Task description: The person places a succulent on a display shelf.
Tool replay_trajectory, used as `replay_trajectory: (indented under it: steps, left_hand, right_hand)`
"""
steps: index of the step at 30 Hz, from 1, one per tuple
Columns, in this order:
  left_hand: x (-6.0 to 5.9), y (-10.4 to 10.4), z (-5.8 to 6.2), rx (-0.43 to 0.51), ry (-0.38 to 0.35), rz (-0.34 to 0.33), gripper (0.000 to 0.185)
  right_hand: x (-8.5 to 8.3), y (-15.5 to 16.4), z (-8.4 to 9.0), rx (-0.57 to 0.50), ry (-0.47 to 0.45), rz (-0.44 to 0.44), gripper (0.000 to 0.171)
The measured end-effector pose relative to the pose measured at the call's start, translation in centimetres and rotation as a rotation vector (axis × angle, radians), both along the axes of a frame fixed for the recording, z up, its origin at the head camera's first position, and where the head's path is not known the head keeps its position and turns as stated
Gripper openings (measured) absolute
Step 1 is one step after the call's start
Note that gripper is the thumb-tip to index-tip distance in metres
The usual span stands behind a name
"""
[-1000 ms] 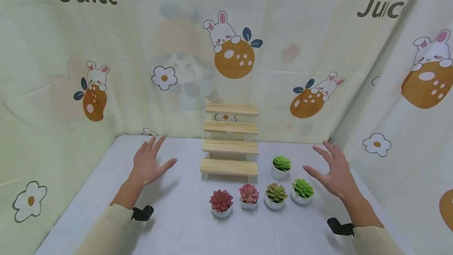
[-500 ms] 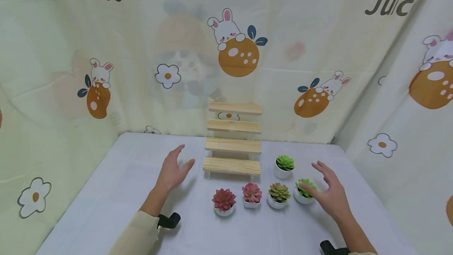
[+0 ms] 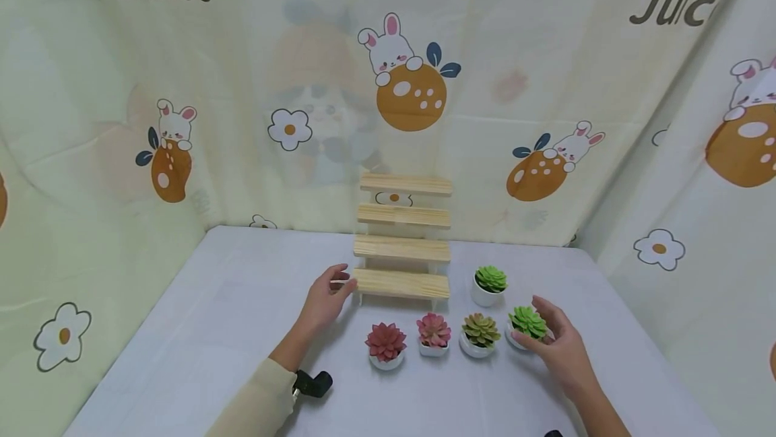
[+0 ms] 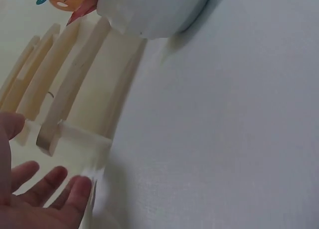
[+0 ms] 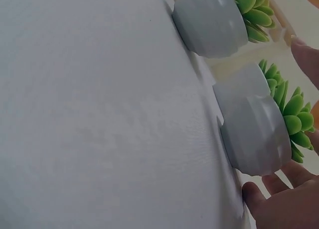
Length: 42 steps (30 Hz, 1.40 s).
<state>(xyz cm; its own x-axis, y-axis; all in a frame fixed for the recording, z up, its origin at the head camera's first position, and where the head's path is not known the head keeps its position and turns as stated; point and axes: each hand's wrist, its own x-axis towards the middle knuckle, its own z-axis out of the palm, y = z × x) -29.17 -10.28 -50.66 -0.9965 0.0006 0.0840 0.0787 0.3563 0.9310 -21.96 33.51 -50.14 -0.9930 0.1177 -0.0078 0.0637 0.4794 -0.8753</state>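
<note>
My left hand [image 3: 332, 292] lies on the white table, its straight fingers [image 4: 52, 186] at the left end of the lowest step of a four-step wooden stand [image 3: 403, 282]; in the left wrist view the step's end [image 4: 47, 139] sits just above those fingers. My right hand [image 3: 545, 339] curls round a bright green succulent in a white pot [image 3: 525, 319], at the right end of a front row. In the right wrist view the fingers [image 5: 269, 201] touch the pot [image 5: 254, 134] low on its side.
The front row also holds an olive succulent [image 3: 479, 332], a pink one [image 3: 433, 332] and a red one [image 3: 385, 344]. A second green succulent [image 3: 490, 284] stands behind, right of the stand. Printed curtains close off the table [image 3: 200, 329] at the back and both sides.
My left hand has slid right and forward to the stand's lowest step. My right hand has come in from the right and closed round the bright green succulent's pot.
</note>
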Motion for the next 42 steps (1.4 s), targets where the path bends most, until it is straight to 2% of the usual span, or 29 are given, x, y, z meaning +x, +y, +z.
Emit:
replay_trajectory:
  steps: [4,8,14,22,29,34,42]
  left_hand:
    - [-0.4,0.1,0.0,0.088,-0.016,-0.019,0.054]
    - [-0.7,0.1,0.1,0.16,-0.04,-0.04,0.053]
    - [-1.1,0.0,0.0,0.186,-0.076,-0.06,0.057]
    - [-1.5,-0.1,0.1,0.21,-0.12,-0.062,0.055]
    - [-1.9,-0.2,0.0,0.18,-0.136,-0.069,0.054]
    - [-2.1,-0.1,0.1,0.191,-0.146,-0.078,0.047]
    - [-2.3,-0.1,0.2,0.252,-0.149,-0.064,0.043]
  right_hand:
    - [0.2,0.0,-0.2,-0.043,-0.025,0.006,0.104]
    - [0.4,0.1,-0.4,-0.026,-0.031,0.011,0.104]
    - [0.3,0.2,-0.6,0.019,-0.06,0.021,0.104]
    - [0.1,0.4,-0.8,0.014,-0.139,-0.022,0.111]
    - [0.3,0.3,-1.0,0.016,-0.135,-0.04,0.105]
    - [0.5,0.2,-1.0,-0.021,-0.128,-0.05,0.101]
    - [0.4,0.2,-1.1,0.014,-0.119,-0.063,0.095]
